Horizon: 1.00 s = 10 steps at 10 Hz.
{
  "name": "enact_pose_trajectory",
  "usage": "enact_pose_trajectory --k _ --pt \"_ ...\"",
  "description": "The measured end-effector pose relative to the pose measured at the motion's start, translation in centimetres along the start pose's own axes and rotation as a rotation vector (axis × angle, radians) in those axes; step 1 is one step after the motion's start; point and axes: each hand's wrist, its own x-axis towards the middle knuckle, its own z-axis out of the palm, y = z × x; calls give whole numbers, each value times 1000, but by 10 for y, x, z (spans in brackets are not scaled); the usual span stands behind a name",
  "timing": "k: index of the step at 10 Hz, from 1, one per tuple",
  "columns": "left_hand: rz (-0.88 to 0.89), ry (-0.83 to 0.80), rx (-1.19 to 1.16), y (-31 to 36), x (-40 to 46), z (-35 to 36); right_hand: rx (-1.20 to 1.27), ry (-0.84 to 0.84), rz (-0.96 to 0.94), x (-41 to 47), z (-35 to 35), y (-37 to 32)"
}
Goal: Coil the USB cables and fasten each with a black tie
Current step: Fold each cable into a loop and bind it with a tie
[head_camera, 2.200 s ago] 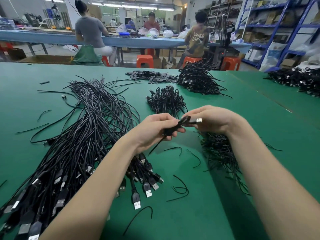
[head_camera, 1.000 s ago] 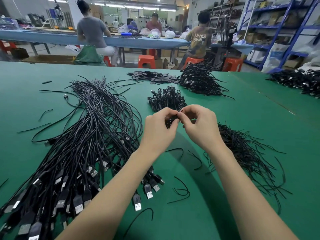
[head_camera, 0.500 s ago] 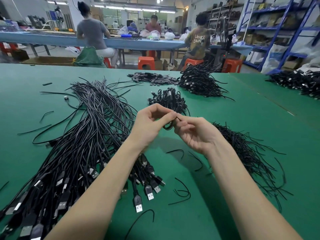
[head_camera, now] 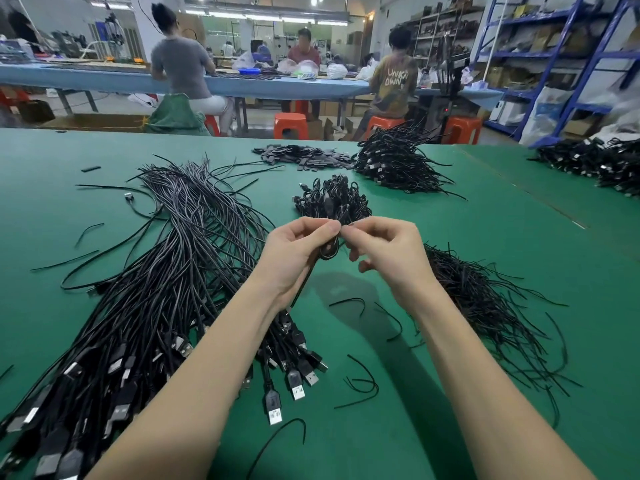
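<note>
Left hand clenched round coiled cable, held above table; right hand pinching tie at top. Best to twist tight, keeping coil squeezed.

Far beyond the hands, at the blue table, a seated person's brown shirt carries pale back lettering reading "UNKN OWN"; no other text is legible anywhere in view.
</note>
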Motion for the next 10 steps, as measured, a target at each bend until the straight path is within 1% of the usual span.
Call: enact_pose_trajectory --k 1,2,3,4,5,6,7,8,9,10 --pt "69 -5 75 -1 0 2 783 -138 619 -4 2 -6" --pt "18 33 44 -3 3 -3 204 -110 151 -6 2 2" --pt "-28 53 20 -2 4 -5 -471 -32 -439 -3 -8 13" --pt "-49 25 47 -1 3 -4 -589 -3 -637 2 -14 21" --pt "-42 31 71 -2 1 -5 -530 30 -604 2 -11 24" --pt "-9 22 79 -3 2 -5 -81 -102 -58 2 -5 20" --pt "9 20 124 -5 2 -4 587 -263 540 -3 -1 10" --pt "-21 59 101 -7 3 -7 32 -241 161 -7 -1 15" --pt "-41 60 58 -7 4 -9 -604 -123 -391 -7 -9 20" --pt "-84 43 64 -7 3 -8 -730 -125 -544 -5 -18 22"
